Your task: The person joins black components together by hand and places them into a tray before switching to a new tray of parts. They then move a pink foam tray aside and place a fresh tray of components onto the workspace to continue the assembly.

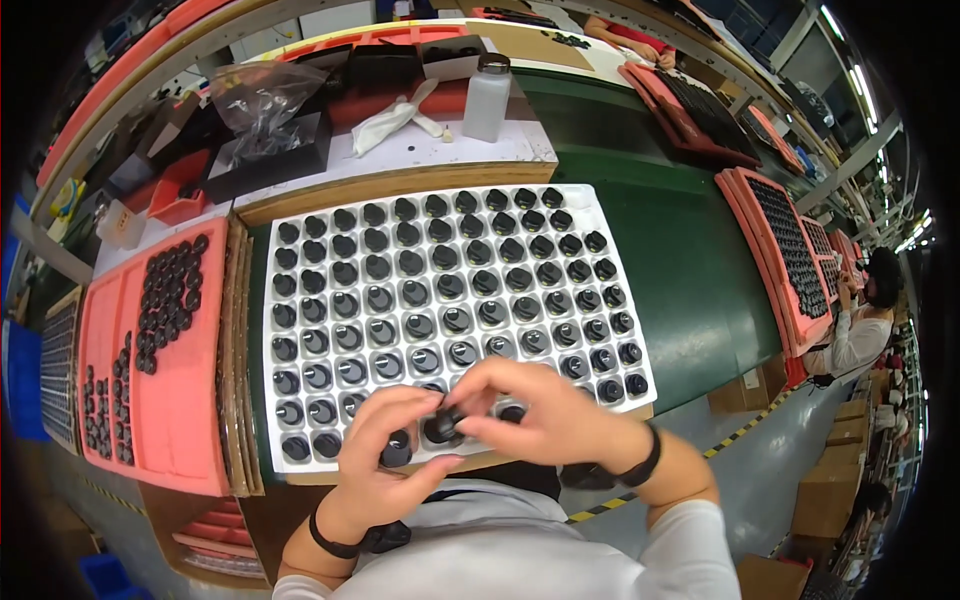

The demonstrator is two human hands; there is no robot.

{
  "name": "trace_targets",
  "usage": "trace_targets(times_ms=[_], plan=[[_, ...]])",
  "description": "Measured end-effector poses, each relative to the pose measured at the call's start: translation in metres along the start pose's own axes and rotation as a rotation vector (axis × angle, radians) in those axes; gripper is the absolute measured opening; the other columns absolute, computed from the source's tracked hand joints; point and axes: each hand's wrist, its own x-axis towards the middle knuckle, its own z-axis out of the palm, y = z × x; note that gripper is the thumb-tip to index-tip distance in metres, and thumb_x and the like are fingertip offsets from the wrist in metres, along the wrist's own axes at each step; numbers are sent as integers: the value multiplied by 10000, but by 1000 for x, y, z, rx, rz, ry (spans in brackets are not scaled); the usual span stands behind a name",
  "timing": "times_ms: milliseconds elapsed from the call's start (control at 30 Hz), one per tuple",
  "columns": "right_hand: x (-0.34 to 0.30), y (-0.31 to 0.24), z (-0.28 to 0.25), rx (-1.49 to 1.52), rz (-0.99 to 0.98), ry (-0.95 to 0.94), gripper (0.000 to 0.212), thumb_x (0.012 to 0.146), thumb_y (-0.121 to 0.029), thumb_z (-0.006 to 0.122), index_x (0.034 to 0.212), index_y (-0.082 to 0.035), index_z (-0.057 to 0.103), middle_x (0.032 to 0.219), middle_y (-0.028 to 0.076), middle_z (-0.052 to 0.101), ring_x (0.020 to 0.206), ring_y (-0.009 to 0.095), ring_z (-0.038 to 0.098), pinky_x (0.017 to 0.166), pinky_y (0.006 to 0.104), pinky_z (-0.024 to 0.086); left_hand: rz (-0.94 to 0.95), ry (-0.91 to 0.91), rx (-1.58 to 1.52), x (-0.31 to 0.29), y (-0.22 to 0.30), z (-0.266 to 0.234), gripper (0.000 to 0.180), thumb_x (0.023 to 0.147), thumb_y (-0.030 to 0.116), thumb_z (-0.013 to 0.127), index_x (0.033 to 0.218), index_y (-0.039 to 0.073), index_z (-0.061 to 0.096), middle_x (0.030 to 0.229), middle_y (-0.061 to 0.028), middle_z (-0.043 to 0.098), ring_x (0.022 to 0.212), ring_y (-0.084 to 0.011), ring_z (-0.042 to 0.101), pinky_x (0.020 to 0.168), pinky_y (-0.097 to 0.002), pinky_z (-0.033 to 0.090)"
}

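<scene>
In front of my body, over the near edge of a white tray (588,203), both hands meet at a small round black part (440,428). My right hand (540,415) pinches it from the right with thumb and fingertips. From the other side, my left hand (382,462) curls its fingers and thumb around it. The tray's pockets hold rows of similar black round parts (420,325), some with shiny tops. Another black part (397,450) shows between my left thumb and fingers; whether it lies in the tray or the palm I cannot tell.
A pink foam tray (180,430) with black pieces stands left. Beyond are a clear bottle (487,105), a white glove (395,118) and a plastic bag (262,100). Right of the tray runs a green belt (690,270); more pink trays (785,250) and a co-worker's sleeve (860,345) lie past it.
</scene>
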Motion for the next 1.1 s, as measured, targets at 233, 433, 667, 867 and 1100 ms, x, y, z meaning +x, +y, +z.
trace_targets(times_ms=[233, 433, 667, 867, 1100], plan=[[-13, 24, 66, 673, 92, 121, 174, 866, -1, 581, 1035, -7, 539, 935, 12, 565, 853, 69, 520, 777, 234, 431, 16, 14, 23, -27, 5, -8, 428, 649, -10, 742, 1055, -2, 606, 1018, -145, 599, 859, -199, 577, 630, -252, 460], [-19, 16, 72, 241, -86, 230, 273, 799, 2, 642, 1058, -12, 555, 945, 48, 579, 831, 135, 549, 749, 265, 445, -46, 28, -9, -44, -1, -16, 369, 705, 18, 726, 1051, -16, 603, 1007, -131, 609, 815, -163, 589, 635, -248, 464], [-11, 10, 65, -468, -656, 290, 361, 687, -69, 737, 1022, -11, 614, 954, 110, 586, 839, 246, 566, 750, 326, 458, -339, 48, -444, -45, 2, -12, 355, 763, 129, 738, 1048, -32, 603, 959, -89, 631, 776, -128, 593, 656, -233, 478], [-12, 14, 67, 33, -465, 256, 271, 800, -187, 689, 999, -17, 620, 927, 104, 582, 842, 204, 556, 742, 310, 440, -537, -77, -824, -48, -4, -25, 446, 750, 269, 768, 1052, -18, 609, 959, -105, 646, 751, -111, 582, 636, -214, 468], [-13, 20, 80, 832, -196, 327, 355, 863, -288, 637, 1069, -9, 558, 812, 46, 531, 754, 149, 499, 678, 274, 398, -523, -52, -982, -42, -1, -24, 501, 741, 344, 763, 1056, -12, 605, 960, -122, 646, 724, -93, 562, 614, -198, 441]])
